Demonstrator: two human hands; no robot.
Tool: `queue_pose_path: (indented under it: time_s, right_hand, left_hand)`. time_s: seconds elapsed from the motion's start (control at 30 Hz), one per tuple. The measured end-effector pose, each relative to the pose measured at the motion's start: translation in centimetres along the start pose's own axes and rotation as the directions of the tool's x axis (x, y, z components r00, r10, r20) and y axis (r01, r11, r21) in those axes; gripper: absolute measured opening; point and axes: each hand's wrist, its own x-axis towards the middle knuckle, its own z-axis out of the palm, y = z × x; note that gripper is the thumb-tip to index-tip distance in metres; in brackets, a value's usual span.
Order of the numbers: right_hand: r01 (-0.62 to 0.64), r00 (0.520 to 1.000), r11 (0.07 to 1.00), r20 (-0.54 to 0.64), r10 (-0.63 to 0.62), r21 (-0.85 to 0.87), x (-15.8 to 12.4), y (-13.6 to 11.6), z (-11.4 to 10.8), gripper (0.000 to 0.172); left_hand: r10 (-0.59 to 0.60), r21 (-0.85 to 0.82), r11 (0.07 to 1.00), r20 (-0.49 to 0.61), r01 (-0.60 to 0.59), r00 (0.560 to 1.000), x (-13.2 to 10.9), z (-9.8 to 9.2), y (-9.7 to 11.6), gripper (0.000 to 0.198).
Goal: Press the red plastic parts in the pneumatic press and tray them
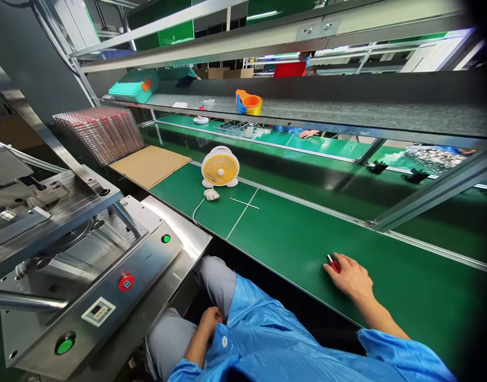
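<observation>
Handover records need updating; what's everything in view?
Fan: one, white and yellow, on green bench
Cord: one, white, bundled before fan
Bent rod: one, silvery, right of cord
Cardboard: count unclear, brown, left of fan
Trays: many, clear and reddish, behind cardboard
Machine: one, silvery, left foreground
Case: at least one, teal, on shelf
Holder: one, orange, yellow and blue, on shelf
Fittings: two, black, below shelf, right
Co-worker's hand: one, bare, at far bench
Red item: one, red and black, in right hand
Smock: one, blue, worn
Left hand: one, bare, beside smock
Right hand: one, bare, over green bench
</observation>
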Motion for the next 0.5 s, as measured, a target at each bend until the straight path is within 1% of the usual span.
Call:
queue_pose_path:
  time_s: [0.07, 0.13, 0.2, 0.27, 0.3, 0.33, 0.4, 0.5]
  right_hand:
    - [0.076, 0.997, 0.997, 0.018, -0.076, -0.001, -0.8, -0.6, 0.9, 0.037]
    - [0.11, 0.994, 0.994, -0.005, -0.11, -0.006, -0.9, -2.0, 1.2, 0.036]
    - [0.081, 0.997, 0.997, -0.018, -0.081, -0.017, -0.4, -4.0, 1.1, 0.037]
    - [0.048, 0.999, 0.998, -0.002, -0.048, -0.027, 0.4, -6.5, 0.9, 0.036]
    - [0.055, 0.998, 0.998, 0.013, -0.055, -0.026, 0.8, -7.9, 0.8, 0.036]
    - [0.084, 0.996, 0.996, 0.029, -0.084, -0.018, 1.2, -9.5, 0.7, 0.036]
    - [0.182, 0.981, 0.983, 0.057, -0.183, 0.021, 1.7, -12.9, 0.7, 0.034]
    - [0.349, 0.926, 0.924, 0.093, -0.365, 0.153, 1.9, -18.1, 1.0, 0.03]
  left_hand:
    - [0.008, -0.01, 1.0, 0.014, -0.008, 1.0, 0.0, 0.0, -0.1, 0.005]
    - [0.019, -0.02, 1.0, -0.007, -0.019, 1.0, 0.0, 0.1, -0.3, 0.006]
    - [0.022, -0.026, 0.999, -0.045, -0.023, 0.999, -0.1, 0.2, -0.5, 0.006]
    - [0.011, -0.033, 0.999, -0.06, -0.013, 0.998, -0.2, 0.3, -0.6, 0.005]
    - [0.005, -0.04, 0.999, -0.062, -0.007, 0.998, -0.2, 0.3, -0.6, 0.005]
    - [-0.002, -0.047, 0.999, -0.063, -0.001, 0.998, -0.3, 0.2, -0.6, 0.004]
    - [-0.005, -0.069, 0.998, -0.075, 0.0, 0.997, -0.5, 0.1, -0.4, 0.005]
    - [-0.007, -0.11, 0.994, -0.114, -0.005, 0.993, -0.9, -0.2, -0.3, 0.006]
